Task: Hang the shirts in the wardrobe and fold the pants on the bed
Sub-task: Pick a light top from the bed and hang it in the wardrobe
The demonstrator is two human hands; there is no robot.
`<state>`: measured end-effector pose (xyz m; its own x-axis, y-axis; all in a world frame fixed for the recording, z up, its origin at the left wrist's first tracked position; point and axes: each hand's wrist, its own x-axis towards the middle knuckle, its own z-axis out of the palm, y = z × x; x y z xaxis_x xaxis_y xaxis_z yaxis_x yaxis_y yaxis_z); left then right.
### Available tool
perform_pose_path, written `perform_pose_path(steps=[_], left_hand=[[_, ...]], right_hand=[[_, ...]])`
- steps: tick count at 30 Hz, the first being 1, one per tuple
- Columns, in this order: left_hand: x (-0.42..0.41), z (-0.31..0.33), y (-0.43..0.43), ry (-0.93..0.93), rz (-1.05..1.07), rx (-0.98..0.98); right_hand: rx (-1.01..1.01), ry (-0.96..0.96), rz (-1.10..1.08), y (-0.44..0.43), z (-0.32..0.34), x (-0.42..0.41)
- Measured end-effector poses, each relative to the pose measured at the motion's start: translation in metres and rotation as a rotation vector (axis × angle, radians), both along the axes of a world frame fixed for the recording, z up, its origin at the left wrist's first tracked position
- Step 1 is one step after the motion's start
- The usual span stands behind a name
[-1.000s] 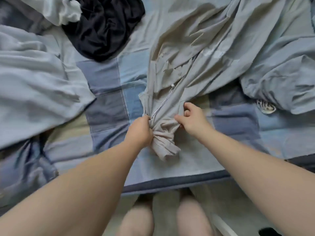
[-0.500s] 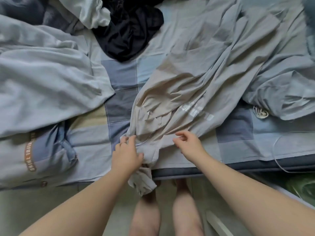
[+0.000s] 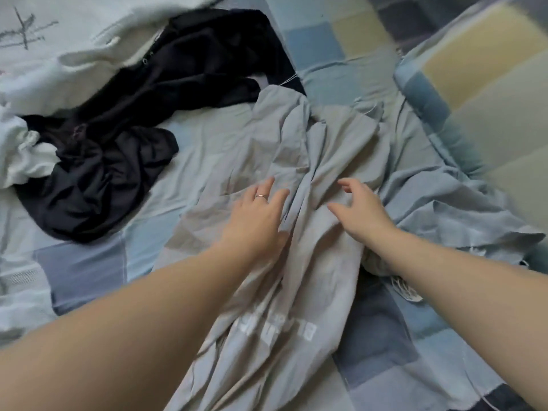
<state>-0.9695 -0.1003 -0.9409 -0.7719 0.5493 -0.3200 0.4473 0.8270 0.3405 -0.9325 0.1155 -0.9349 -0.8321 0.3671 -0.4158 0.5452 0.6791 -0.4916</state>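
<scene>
A pair of light grey pants point(image 3: 311, 161) with white lettering lies crumpled lengthwise on the checked bed sheet point(image 3: 323, 43). My left hand point(image 3: 258, 215), wearing a ring, rests flat on the pants' left side with fingers spread. Slightly to the right, my right hand point(image 3: 360, 209) lies on the fabric with loosely bent fingers and holds nothing. A black garment point(image 3: 124, 137) is bunched at the left. A white garment point(image 3: 65, 48) is heaped at the upper left.
A blue-grey garment point(image 3: 444, 215) lies rumpled to the right of the pants. A checked pillow or rolled cover point(image 3: 486, 93) sits at the upper right. A small white netted item point(image 3: 407, 289) peeks out under my right forearm.
Both hands let go of the pants' waist end near the bed edge and moved up along the fabric toward the legs. The camera moved forward over the bed.
</scene>
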Motion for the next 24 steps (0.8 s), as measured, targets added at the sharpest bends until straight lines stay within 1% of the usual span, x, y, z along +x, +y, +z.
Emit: perform_pose_path(steps=[3,5,6,8,10,12,15,18,20,22,24], left_hand=[[-0.039,-0.028,0.041,-0.003,-0.031,0.051],[-0.068,-0.044,0.063,-0.028,0.083,0.098],[-0.084,-0.052,0.072,-0.045,0.169,0.095],[-0.112,-0.069,0.086,-0.027,0.287,0.002],[-0.130,-0.085,0.096,0.043,0.321,-0.092],[-0.140,-0.095,0.104,0.065,0.343,-0.119],[-0.167,-0.099,0.115,-0.020,0.398,-0.111],[-0.207,-0.102,0.126,-0.123,0.446,-0.160],[-0.226,-0.109,0.132,-0.130,0.427,-0.205],[-0.237,-0.115,0.136,-0.153,0.402,-0.234],[-0.239,-0.116,0.137,-0.171,0.407,-0.235]], right_hand=[[0.174,0.051,0.135,0.014,-0.017,-0.045],[0.214,0.078,0.186,0.024,-0.030,-0.076],[0.194,0.080,0.188,0.031,-0.036,-0.090],[0.151,0.039,0.169,0.044,-0.047,-0.117],[0.194,-0.062,0.175,0.053,-0.057,-0.140],[0.229,-0.161,0.164,0.059,-0.062,-0.161],[0.206,-0.281,0.175,0.066,-0.062,-0.181],[0.202,-0.335,0.226,0.069,-0.069,-0.194],[0.246,-0.359,0.154,0.071,-0.078,-0.204],[0.220,-0.345,0.086,0.075,-0.085,-0.211],[0.185,-0.317,0.070,0.079,-0.088,-0.211]])
